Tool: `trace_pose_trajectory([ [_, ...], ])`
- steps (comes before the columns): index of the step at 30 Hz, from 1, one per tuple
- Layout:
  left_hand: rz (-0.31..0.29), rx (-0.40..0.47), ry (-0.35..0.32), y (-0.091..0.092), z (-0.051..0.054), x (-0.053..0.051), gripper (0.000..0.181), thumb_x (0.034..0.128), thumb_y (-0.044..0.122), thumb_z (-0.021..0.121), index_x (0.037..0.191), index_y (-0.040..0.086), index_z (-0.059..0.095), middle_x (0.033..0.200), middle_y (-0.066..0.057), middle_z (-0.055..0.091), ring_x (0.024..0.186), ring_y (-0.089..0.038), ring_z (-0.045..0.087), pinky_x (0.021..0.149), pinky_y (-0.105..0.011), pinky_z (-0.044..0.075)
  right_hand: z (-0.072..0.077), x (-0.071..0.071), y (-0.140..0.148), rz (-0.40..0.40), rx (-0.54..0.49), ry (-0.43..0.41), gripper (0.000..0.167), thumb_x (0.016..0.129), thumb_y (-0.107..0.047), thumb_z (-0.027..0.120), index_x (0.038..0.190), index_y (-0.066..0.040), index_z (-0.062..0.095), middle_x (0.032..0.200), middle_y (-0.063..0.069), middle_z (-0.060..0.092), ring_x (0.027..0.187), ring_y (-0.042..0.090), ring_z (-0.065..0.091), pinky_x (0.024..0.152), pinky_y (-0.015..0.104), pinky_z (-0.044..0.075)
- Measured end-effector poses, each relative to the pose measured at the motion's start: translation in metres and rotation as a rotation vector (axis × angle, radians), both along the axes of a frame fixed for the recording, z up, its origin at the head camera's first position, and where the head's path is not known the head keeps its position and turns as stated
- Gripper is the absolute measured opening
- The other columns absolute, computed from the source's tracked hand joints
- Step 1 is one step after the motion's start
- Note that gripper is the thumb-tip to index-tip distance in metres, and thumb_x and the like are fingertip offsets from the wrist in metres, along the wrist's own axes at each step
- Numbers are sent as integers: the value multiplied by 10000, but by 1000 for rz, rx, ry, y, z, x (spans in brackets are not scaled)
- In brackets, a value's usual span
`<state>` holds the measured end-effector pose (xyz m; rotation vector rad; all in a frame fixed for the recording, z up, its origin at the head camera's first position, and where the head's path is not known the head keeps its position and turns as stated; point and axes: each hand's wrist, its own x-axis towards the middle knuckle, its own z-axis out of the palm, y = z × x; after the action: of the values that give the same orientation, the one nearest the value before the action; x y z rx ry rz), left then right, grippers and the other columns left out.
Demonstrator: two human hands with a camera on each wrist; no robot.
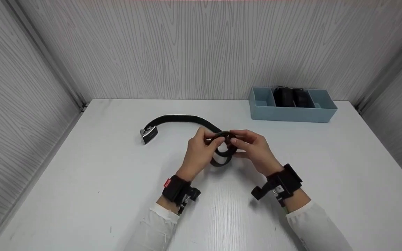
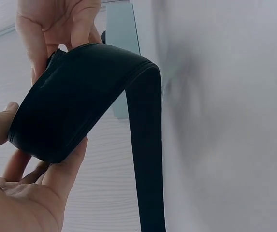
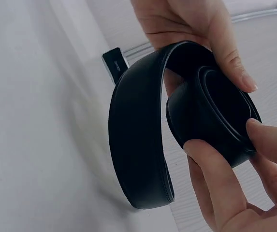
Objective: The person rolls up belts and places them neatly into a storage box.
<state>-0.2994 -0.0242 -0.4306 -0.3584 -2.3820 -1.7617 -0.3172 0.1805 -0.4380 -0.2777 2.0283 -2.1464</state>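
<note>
A black leather belt [image 1: 183,118] is partly rolled into a coil, and the rest trails left across the white table to a silver-edged buckle [image 1: 149,134]. My left hand [image 1: 201,150] pinches the coil from the left, thumb on its near rim. From the other side my right hand [image 1: 255,150] grips the same coil between thumb and fingers. In the right wrist view, the coiled belt [image 3: 211,113] shows layered turns, with an outer loop bowed away from it. The left wrist view shows the belt band [image 2: 80,101] curving between both hands.
At the back right stands a blue-grey divided tray [image 1: 288,114]. Its middle compartment holds black rolled items [image 1: 284,97], which look like coiled belts. Grey wood-patterned panels [image 1: 173,48] close in the table [image 1: 82,195] at the back and sides.
</note>
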Motion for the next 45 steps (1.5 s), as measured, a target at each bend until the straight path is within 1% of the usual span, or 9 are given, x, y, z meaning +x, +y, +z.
trace_pose_trajectory([
  [6, 18, -18, 8, -1, -1, 0, 227, 1016, 265, 710, 1071, 68, 612, 939, -78, 743, 858, -145, 700, 746, -302, 555, -1, -1, 1, 17, 11, -8, 387, 1015, -116, 692, 1387, -31, 628, 1226, 129, 686, 1097, 244, 684, 882, 424, 603],
  [11, 6, -50, 15, 0, -1, 1, 180, 1022, 251, 699, 1003, 87, 627, 878, -60, 719, 807, -136, 653, 692, -275, 511, 1, -1, 6, 60, 89, 5, 387, 999, -172, 722, 1362, -51, 666, 1256, 144, 677, 1113, 261, 664, 873, 441, 606],
  [15, -4, -72, 13, -1, -2, 1, 183, 1025, 262, 695, 955, 107, 626, 843, -26, 696, 780, -131, 619, 669, -273, 471, 1, -2, 6, 81, 142, 15, 375, 992, -182, 735, 1343, -56, 688, 1229, 146, 680, 1065, 259, 657, 858, 439, 610],
  [23, -9, -69, -17, -1, 1, 1, 221, 1037, 315, 673, 1052, 100, 624, 945, -67, 737, 854, -185, 668, 698, -291, 494, 3, 0, 3, 46, 80, -9, 379, 1012, -130, 697, 1372, -20, 655, 1213, 140, 693, 1061, 247, 677, 841, 435, 614],
  [27, 4, -37, -21, 0, 2, 2, 271, 1029, 323, 685, 1119, 80, 608, 1017, -106, 757, 918, -183, 710, 718, -276, 528, 3, 1, 0, 3, 25, -34, 375, 1025, -135, 683, 1382, -31, 639, 1240, 158, 680, 1057, 234, 684, 845, 408, 613],
  [30, 14, -18, -24, -1, 3, 2, 289, 1021, 309, 700, 1138, 66, 598, 1009, -111, 763, 907, -159, 723, 700, -265, 539, 2, 1, 0, -19, -1, -46, 367, 1029, -145, 679, 1378, -37, 635, 1247, 177, 673, 1025, 226, 686, 840, 388, 612],
  [36, 24, -16, -14, 0, 1, 1, 238, 1024, 273, 698, 1088, 61, 609, 953, -94, 750, 841, -144, 708, 688, -270, 548, 1, 1, 1, -6, -9, -60, 371, 1013, -155, 704, 1360, -39, 645, 1222, 151, 686, 1015, 241, 689, 852, 423, 611],
  [39, 27, -22, 5, 0, 0, 1, 207, 1027, 269, 692, 1040, 77, 615, 923, -107, 738, 812, -139, 683, 693, -277, 539, 0, 0, 3, 15, 22, -44, 383, 1008, -182, 716, 1360, -43, 655, 1222, 132, 687, 1042, 247, 678, 859, 433, 609],
  [45, 15, -51, 20, -1, 1, 1, 198, 1035, 263, 679, 940, 104, 608, 836, -39, 683, 763, -132, 620, 672, -281, 483, 1, 0, 3, 68, 91, -13, 362, 1013, -210, 711, 1342, -62, 687, 1239, 147, 687, 1089, 257, 658, 852, 455, 611],
])
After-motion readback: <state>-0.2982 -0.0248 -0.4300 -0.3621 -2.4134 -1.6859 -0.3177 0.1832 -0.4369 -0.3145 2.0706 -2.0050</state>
